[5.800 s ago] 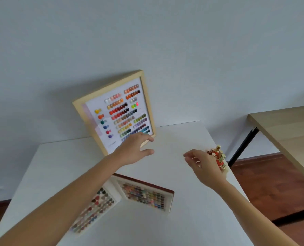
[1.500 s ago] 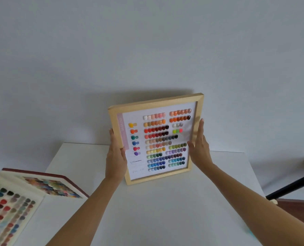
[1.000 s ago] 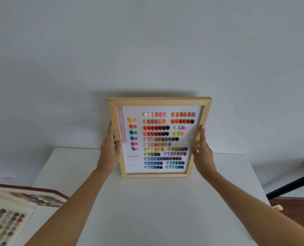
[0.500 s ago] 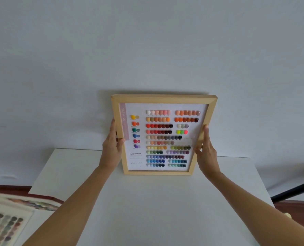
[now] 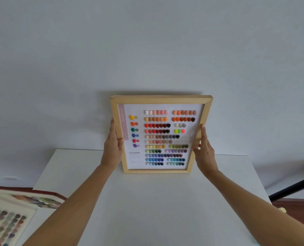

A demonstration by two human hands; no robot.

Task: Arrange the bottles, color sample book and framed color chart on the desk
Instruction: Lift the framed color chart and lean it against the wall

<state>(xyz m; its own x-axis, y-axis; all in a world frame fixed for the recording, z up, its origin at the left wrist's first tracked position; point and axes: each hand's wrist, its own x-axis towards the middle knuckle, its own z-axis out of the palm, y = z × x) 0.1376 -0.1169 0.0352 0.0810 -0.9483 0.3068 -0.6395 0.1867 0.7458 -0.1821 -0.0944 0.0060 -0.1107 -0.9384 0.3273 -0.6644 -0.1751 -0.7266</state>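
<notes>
The framed color chart, a light wooden frame with rows of colored swatches, stands upright at the back of the white desk, its top against the wall. My left hand grips its left side and my right hand grips its right side. The open color sample book, with a dark red cover and pages of swatches, lies at the lower left over the desk's left edge. A small pale yellow object peeks past the desk's right edge; I cannot tell if it is a bottle.
A plain grey wall rises directly behind the desk. At the far right a black table leg slants over a brown wooden floor. The desk surface in front of the frame is bare.
The frame has gone from tilted to square and upright against the wall, held by both hands throughout. The view shifted slightly, pushing the sample book further out at the lower left.
</notes>
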